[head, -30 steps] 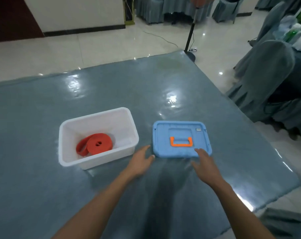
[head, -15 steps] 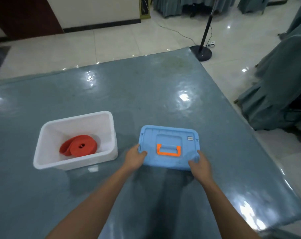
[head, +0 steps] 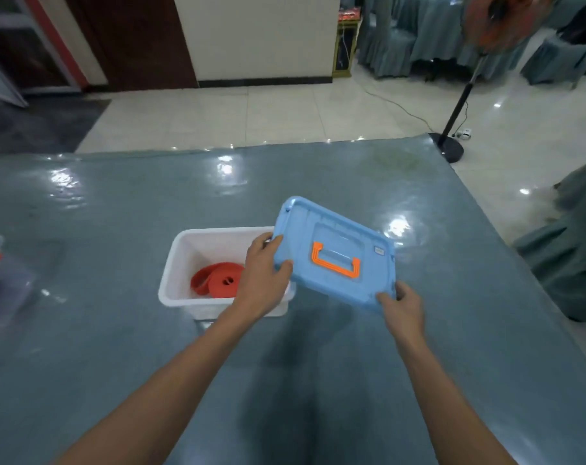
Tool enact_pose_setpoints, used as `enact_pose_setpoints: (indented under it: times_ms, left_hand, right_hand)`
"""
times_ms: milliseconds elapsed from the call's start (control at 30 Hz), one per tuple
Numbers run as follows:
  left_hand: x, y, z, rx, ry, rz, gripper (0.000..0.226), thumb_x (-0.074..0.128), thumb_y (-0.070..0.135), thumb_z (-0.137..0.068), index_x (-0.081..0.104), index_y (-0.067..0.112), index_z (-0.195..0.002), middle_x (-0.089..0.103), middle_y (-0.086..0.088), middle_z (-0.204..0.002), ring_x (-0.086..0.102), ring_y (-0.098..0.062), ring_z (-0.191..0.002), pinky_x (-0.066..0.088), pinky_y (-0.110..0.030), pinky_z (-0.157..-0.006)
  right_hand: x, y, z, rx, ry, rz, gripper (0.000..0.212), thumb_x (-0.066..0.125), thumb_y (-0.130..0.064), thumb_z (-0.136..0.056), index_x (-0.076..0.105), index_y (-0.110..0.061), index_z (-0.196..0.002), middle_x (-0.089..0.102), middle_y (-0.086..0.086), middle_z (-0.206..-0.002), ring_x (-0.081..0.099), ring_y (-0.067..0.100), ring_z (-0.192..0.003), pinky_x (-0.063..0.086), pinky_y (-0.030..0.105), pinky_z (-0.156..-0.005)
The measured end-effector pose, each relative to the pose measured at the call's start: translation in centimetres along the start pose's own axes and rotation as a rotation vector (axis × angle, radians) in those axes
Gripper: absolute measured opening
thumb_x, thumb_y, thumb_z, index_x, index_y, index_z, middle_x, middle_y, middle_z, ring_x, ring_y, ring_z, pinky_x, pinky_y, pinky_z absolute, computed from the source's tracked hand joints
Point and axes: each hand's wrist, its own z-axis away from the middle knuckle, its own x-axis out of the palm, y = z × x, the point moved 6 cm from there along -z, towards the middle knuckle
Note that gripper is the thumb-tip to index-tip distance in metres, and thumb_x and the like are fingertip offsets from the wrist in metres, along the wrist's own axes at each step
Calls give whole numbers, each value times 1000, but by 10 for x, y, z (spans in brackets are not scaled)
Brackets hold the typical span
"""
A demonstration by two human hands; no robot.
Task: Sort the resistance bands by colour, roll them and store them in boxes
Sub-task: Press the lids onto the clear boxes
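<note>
Resistance band sits rolled in the white box; our left hand and right hand grip the blue lid, which we next align squarely over the rim.

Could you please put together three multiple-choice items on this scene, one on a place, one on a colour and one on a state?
1. Where does the rolled red band lie?
A. On the table beside the box
B. Inside the white box
C. On top of the lid

2. What colour is the handle on the blue lid?
A. Orange
B. White
C. Green

3. How is the lid held?
A. Flat on the table, untouched
B. Pressed shut onto the box
C. Lifted and tilted, in the grip of both hands

Answers:
1 B: the band sits on the floor of the white box.
2 A: the handle is orange.
3 C: the left hand and the right hand grip opposite edges, with the lid slanted above the box's right end.
</note>
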Motion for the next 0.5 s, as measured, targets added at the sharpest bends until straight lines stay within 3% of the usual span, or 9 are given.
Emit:
enact_pose_setpoints:
  times_ms: [133, 233, 300, 433, 500]
  left_hand:
    - [-70, -59, 8, -101, 141, -35, 49, 62, 20, -96, 52, 8, -143, 44, -9, -150, 40, -25, -139, 31, -35, -117]
    - [-104, -107, 24, -171, 209, -83, 47, 64, 22, -95, 56, 7, -139, 50, -12, -147, 43, -29, -136, 34, -40, -115]
    - [-114, -135, 33, -212, 215, -121, 47, 63, 26, -96, 56, 8, -139, 50, -12, -148, 42, -30, -137, 33, -41, -115]
    - [-122, -170, 38, -268, 161, -176, 52, 59, 33, -98, 52, 7, -143, 47, -13, -152, 38, -32, -141, 32, -44, -117]
    - [-124, -181, 38, -279, 128, -188, 55, 56, 36, -100, 48, 8, -147, 43, -11, -156, 35, -30, -144, 31, -44, -118]
  right_hand:
    - [65, -45, 29, -143, -87, 41, 13, 69, -6, -82, 70, -10, -94, 71, 8, -82, 61, 19, -69, 44, 29, -60]
    - [108, -59, 51, -194, -161, 136, 29, 70, -9, -83, 69, 0, -110, 70, 21, -99, 63, 26, -87, 52, 41, -81]
    - [129, -66, 63, -245, -181, 230, 35, 71, -10, -83, 66, 3, -115, 66, 24, -109, 61, 36, -102, 48, 50, -94]
    - [155, -76, 77, -300, -184, 311, 22, 73, -9, -80, 65, 4, -96, 65, 26, -99, 60, 41, -94, 48, 50, -87]
    - [163, -76, 81, -299, -193, 363, 27, 72, -11, -82, 65, 3, -104, 63, 26, -108, 56, 42, -103, 46, 47, -93]
